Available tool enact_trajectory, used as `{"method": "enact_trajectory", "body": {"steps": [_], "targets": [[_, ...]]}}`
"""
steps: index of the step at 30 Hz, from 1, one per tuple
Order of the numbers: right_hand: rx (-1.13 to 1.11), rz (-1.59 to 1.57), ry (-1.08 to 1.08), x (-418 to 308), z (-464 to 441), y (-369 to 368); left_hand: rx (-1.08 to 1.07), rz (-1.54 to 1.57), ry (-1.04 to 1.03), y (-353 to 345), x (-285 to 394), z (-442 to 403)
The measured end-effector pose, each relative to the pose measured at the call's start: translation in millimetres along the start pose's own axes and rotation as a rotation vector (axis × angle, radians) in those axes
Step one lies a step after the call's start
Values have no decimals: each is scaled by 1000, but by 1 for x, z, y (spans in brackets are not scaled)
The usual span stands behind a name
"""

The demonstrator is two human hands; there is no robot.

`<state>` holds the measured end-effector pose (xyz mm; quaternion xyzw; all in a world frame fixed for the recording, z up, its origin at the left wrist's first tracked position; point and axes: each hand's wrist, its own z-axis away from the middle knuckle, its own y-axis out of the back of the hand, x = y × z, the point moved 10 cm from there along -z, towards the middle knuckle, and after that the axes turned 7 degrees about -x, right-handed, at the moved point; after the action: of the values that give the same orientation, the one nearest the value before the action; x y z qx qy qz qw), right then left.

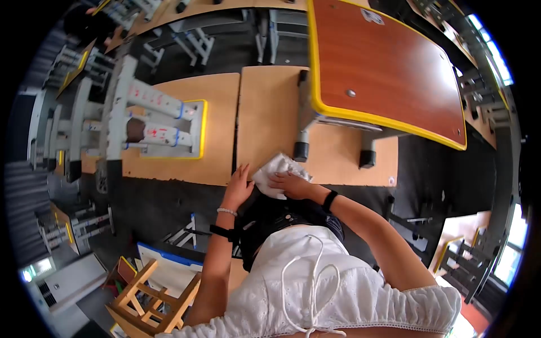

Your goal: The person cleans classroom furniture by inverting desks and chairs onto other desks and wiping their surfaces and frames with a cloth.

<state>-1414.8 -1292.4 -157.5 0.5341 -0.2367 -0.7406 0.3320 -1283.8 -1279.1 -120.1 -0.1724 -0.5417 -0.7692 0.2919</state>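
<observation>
Head view, near to far: wearer in a white drawstring top [304, 270] and dark bottoms [265, 219], both forearms reaching fwd. L hand [239, 188], w/ beaded bracelet [227, 212] at the wrist, rests at the near edge of the tan desktops, fingers extended and slightly apart, holding nothing visible. R hand [291, 185], w/ black wristband [330, 199], lies on a crumpled white cloth [276, 165]; its fingers reach over the fabric, but cannot tell if they pinch a fold. The cloth sits at the near edge of the R desktop [270, 121], just R of the L hand. Lower L: wooden stool [147, 298], tilted. On the R desktop stands a piece w/ a red-brown top [383, 79], yellow edging and black-capped feet; its far-end sticker [372, 16] is too small to read. A small round mark [391, 181] near the desktop's R corner is likewise illegible. On the L desktop [217, 121], a yellow-edged seat [196, 146] w/ grey legs [152, 98] carries red handwritten characters and blue bands; chars. unclear, no brand legible. Beyond: more desks and grey frames [197, 45], plus a dark-clothed person [87, 25], upper L.
</observation>
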Motion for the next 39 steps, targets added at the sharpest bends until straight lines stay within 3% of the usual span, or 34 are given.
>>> {"method": "enact_trajectory", "body": {"steps": [6,9,15,18,19,20,22,23,24,29,32,33,36,37,39], "targets": [[109,-19,-131,29,-104,53,160,-17,30,21,-32,31],[235,57,-371,85,-134,94,160,-53,28,21,-28,22],[390,72,-500,158,-96,165,191,-131,-22,33,16,-34],[374,216,-485,155,-92,148,312,-66,-57,53,36,-51],[454,445,-368,122,-88,137,320,-70,-50,51,35,-58],[220,272,-428,127,-101,110,386,-66,-98,53,39,-61],[138,104,-363,96,-98,64,430,-34,-200,45,43,-67],[219,-23,-336,80,-93,55,318,-64,-151,37,41,-73],[159,207,-348,62,-89,46,201,-65,-78,14,28,-82],[131,39,-388,73,-94,59,105,-10,-10,-8,6,-111],[146,88,-422,99,-106,73,165,-74,-113,-4,-1,-144],[79,182,-466,104,-112,83,145,-58,-103,-4,-8,-161],[123,44,-523,121,-117,135,79,70,-66,21,-10,-202],[95,194,-564,147,-133,126,59,-248,-175,-4,-29,-229],[203,38,-559,159,-133,154,-4,-65,-121,21,-23,-252]]}}
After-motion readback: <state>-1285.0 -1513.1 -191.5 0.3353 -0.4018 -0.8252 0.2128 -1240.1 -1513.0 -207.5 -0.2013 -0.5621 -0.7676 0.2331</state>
